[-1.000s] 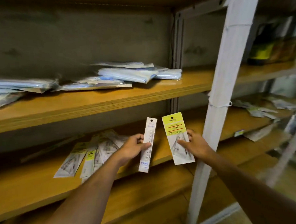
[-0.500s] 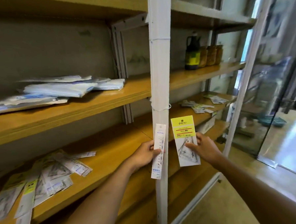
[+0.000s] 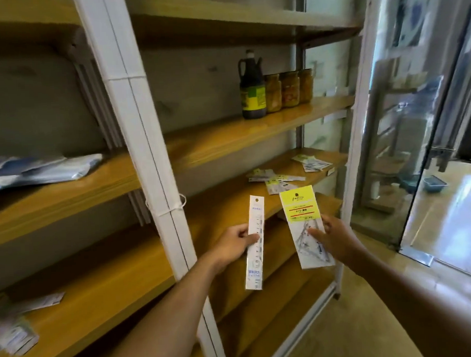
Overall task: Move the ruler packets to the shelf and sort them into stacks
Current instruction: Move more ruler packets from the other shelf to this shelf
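Observation:
My left hand (image 3: 233, 244) grips a long narrow white ruler packet (image 3: 254, 245) held upright in front of the shelving. My right hand (image 3: 334, 237) pinches a wider packet with a yellow header and a set square inside (image 3: 303, 224). Both are held in the air before the right bay's wooden shelf (image 3: 230, 206). Several loose ruler packets (image 3: 278, 180) lie scattered farther back on that shelf, with more (image 3: 311, 163) near its right end. Other packets (image 3: 16, 334) lie on the left bay's shelf at the lower left.
A white upright post (image 3: 145, 145) divides the two bays. A dark bottle (image 3: 252, 86) and three jars (image 3: 289, 89) stand on the upper right shelf. Plastic-wrapped bundles (image 3: 37, 169) lie on the upper left shelf. A glass door (image 3: 418, 141) stands at the right.
The view has swung to the right, from the left bay past the white post to the right bay. Both hands keep hold of their packets and have moved right with the view.

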`<state>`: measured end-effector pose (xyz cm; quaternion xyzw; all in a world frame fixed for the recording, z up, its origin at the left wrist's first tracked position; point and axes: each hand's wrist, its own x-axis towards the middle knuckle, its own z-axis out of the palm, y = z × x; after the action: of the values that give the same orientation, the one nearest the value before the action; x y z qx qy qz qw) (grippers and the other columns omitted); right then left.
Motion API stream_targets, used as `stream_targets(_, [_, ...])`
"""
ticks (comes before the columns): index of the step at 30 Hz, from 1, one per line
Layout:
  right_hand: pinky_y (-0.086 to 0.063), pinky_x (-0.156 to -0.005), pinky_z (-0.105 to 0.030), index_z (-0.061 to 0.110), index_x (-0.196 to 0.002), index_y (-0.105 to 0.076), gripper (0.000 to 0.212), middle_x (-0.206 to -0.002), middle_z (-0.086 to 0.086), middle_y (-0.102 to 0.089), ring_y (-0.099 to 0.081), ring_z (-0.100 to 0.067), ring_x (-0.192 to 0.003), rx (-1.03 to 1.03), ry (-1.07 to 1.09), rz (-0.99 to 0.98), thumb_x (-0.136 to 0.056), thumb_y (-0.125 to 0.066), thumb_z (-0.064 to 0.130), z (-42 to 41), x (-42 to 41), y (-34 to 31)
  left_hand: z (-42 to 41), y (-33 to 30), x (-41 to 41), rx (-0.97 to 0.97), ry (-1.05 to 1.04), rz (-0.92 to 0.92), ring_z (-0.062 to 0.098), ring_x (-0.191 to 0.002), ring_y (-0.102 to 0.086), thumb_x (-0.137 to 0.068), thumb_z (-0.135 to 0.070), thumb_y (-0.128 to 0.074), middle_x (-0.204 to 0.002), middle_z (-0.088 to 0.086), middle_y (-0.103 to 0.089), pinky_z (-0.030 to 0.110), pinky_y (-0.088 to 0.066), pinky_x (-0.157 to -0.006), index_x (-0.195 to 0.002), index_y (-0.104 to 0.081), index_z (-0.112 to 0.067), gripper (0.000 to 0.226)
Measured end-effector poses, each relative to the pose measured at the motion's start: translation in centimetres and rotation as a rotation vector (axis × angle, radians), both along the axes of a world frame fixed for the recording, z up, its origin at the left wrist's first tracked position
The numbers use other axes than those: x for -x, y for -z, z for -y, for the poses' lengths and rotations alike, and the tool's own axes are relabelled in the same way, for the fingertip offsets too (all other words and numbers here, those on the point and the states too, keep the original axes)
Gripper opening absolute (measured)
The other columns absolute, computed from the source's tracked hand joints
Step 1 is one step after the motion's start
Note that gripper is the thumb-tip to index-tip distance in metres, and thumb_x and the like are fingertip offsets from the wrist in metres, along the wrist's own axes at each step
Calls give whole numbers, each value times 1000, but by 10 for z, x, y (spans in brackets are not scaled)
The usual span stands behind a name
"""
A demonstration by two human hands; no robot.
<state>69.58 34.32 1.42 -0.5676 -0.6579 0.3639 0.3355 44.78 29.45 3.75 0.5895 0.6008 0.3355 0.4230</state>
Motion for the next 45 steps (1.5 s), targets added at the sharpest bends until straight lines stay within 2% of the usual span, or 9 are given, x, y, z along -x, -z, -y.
stream_targets(8, [-61, -67, -39, 21, -105, -55, 11, -95, 0, -70, -72, -13, -76, 12, 1, 16, -94, -58, 24, -59, -58, 20, -69, 12, -59, 29, -109, -46, 4, -84, -68, -97, -24, -59, -97, -8, -67, 17, -54, -63, -118, -63, -15, 24])
stream_targets(17, [-61, -68, -39, 13, -111, -57, 19, -100, -2, -69, -71, -15, -78, 18, 53, 8, -94, -58, 21, -158, -94, 47, -184, 23, -96, -43, -230, 81, 8, -85, -71, -92, -26, -66, -104, -5, -71, 23, -56, -63, -120, -62, -20, 29])
stream_targets(22, [-59, -55, -26, 15, -114, -56, 26, -101, -2, -69, -71, -9, -73, -12, 25, 71, -93, -59, 29, -236, -100, 46, -257, 33, -89, -25, -290, 166, 10, -84, -72, -94, -22, -63, -102, -4, -72, 26, -59, -64, -116, -64, -19, 22])
stream_targets(28, [-61, -60, -35, 15, -118, -55, 29, -102, -4, -70, -72, -12, -76, -34, -15, 121, -94, -58, 31, -334, -95, 22, -346, 34, -83, -5, -335, 120, 11, -80, -69, -94, -18, -62, -101, -1, -71, 22, -52, -55, -116, -65, -16, 22])
stream_targets(32, [-56, -53, -24, 16, -114, -58, 26, -102, -2, -71, -69, -8, -74, -47, -24, 148, -93, -59, 31, -374, -93, 15, -392, 38, -77, 20, -385, 11, 20, -89, -68, -92, -19, -66, -111, 7, -69, 22, -51, -58, -121, -62, -14, 30])
stream_targets(35, [-59, -59, -28, 15, -106, -62, 17, -99, 2, -70, -67, -6, -68, -83, -60, 180, -94, -59, 26, -399, -93, 7, -417, 39, -74, 42, -393, -90, 22, -97, -67, -89, -22, -70, -119, 8, -66, 35, -58, -76, -123, -57, -15, 37])
stream_targets(37, [-54, -52, -20, 14, -108, -63, 18, -97, 3, -67, -63, 0, -63, -91, -94, 188, -93, -60, 23, -421, -93, 1, -430, 39, -72, 60, -391, -149, 25, -107, -64, -87, -22, -72, -124, 7, -63, 42, -55, -90, -125, -53, -16, 43])
stream_targets(41, [-46, -48, -13, 16, -116, -63, 28, -101, 2, -68, -66, -9, -70, -104, -148, 181, -90, -66, 26, -473, -91, -4, -441, 43, -71, 82, -389, -259, 23, -111, -63, -86, -21, -72, -125, 5, -63, 46, -53, -95, -127, -49, -17, 47])
stream_targets(45, [-45, -60, -19, 13, -121, -60, 38, -108, -5, -68, -63, -16, -84, -119, -231, 187, -87, -69, 27, -527, -87, -3, -438, 46, -64, 118, -433, -607, 20, -111, -61, -91, -39, -63, -123, -3, -64, 39, -50, -95, -123, -53, -28, 36])
